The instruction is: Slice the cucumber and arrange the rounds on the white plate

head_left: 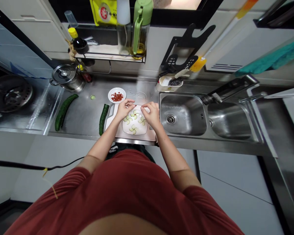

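Observation:
A squarish white plate [139, 130] lies on a pale cutting board [120, 132], with thin green-edged slices arranged on it in several pinwheel shapes. Over the plate's upper left, my left hand [124, 108] pinches something small and dark red at its fingertips. My right hand [151, 113] is over the upper right of the plate, thumb and forefinger close together; anything between them is too small to name. Behind my left hand stands a round white dish [111, 95] of small red pieces. A cut cucumber [103, 119] lies along the board's left edge.
A whole cucumber [65, 112] and a steel pot [70, 78] are at the left, beyond them a stove burner [11, 94]. A double sink [186, 114] with a faucet [231, 88] is on the right. A shelf [107, 56] with bottles hangs above the counter.

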A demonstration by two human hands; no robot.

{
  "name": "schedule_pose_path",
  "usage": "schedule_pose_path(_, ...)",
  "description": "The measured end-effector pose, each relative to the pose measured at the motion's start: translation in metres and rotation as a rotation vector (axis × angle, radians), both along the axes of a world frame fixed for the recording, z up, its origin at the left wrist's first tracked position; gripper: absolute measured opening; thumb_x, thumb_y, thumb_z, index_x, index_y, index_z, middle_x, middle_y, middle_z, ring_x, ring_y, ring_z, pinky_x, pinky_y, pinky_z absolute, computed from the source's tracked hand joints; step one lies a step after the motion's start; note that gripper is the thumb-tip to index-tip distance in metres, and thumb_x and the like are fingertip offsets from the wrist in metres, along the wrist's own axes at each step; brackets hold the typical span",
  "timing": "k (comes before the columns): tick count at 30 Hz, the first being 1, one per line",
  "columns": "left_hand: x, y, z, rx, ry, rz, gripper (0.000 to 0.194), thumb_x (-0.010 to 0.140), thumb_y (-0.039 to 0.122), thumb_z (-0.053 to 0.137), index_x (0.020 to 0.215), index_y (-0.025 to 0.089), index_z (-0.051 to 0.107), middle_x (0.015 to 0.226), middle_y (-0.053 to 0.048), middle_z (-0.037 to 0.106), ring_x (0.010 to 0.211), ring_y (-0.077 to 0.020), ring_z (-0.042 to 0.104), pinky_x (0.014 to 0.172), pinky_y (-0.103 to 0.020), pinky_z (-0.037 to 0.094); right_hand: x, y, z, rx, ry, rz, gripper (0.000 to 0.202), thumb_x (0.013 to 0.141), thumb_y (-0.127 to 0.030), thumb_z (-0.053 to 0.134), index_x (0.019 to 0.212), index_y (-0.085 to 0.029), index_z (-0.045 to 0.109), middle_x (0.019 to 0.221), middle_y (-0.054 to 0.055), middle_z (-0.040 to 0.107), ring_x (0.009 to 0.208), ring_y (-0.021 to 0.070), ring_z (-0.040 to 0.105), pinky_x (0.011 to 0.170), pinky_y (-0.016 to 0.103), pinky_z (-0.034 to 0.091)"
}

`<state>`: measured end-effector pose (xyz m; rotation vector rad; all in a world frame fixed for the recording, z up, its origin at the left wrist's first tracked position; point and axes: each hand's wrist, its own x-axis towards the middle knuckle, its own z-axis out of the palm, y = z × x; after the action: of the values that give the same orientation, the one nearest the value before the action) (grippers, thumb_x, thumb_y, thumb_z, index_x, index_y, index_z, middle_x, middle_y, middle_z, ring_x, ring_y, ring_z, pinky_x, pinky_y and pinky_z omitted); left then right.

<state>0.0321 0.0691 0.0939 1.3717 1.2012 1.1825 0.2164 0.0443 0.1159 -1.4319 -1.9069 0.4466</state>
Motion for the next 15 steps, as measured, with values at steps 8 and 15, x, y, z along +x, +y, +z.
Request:
schedule_pose_path(8,0.01,-0.0116,0.0067,0.056,0.107,-0.059,0.025,0.077,0.03,0.068,0.1,0.019,0.064,0.077,0.0,0.068,0.068,-0.0115,0.06,0.065,-0.023,0.043,-0.0004,0.0035,-0.0009,-0.011,-0.085,0.08,0.017,0.091,-0.033,0.053,0.092,-0.023,0.067,0.101,0.007,0.054,0.104,0.0258,0.043,0.09,0.038,0.035)
schedule_pose_path(15,0.0116,-0.0129,0.0068,0.039,0.107,-0.088,0.027,0.076,0.03,0.069,0.1,0.019,0.064,0.077,-0.001,0.068,0.069,-0.0121,0.061,0.067,-0.024,0.044,0.0006,0.0021,-0.0007,-0.011,-0.086,0.107,0.015,0.091,-0.03,0.054,0.087,-0.022,0.066,0.099,0.006,0.054,0.103,0.0249,0.043,0.089,0.037,0.035)
